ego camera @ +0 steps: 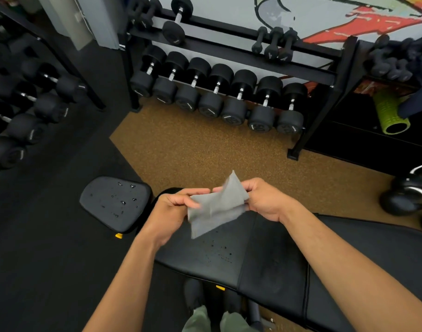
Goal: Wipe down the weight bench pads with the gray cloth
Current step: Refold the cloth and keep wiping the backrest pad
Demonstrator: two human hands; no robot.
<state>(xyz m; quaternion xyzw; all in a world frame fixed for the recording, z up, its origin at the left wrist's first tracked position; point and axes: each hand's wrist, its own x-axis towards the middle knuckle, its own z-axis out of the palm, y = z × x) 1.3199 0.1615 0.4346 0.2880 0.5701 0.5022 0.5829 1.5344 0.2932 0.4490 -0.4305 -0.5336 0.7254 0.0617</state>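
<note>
Both hands hold the gray cloth [214,207] in the air above the bench. My left hand [175,208] pinches its left edge and my right hand [265,200] grips its right edge, with one corner sticking up. Below lies the long black back pad [265,257], speckled with small droplets near its left end. The smaller black seat pad [116,203] sits to the left, dotted with water drops. The cloth touches neither pad.
A rack of black dumbbells [219,97] stands ahead across the brown cork floor [193,149]. More dumbbells [25,111] line the left side. A green foam roller [389,113] and a kettlebell [401,200] sit at right. My shoe [193,293] shows under the bench.
</note>
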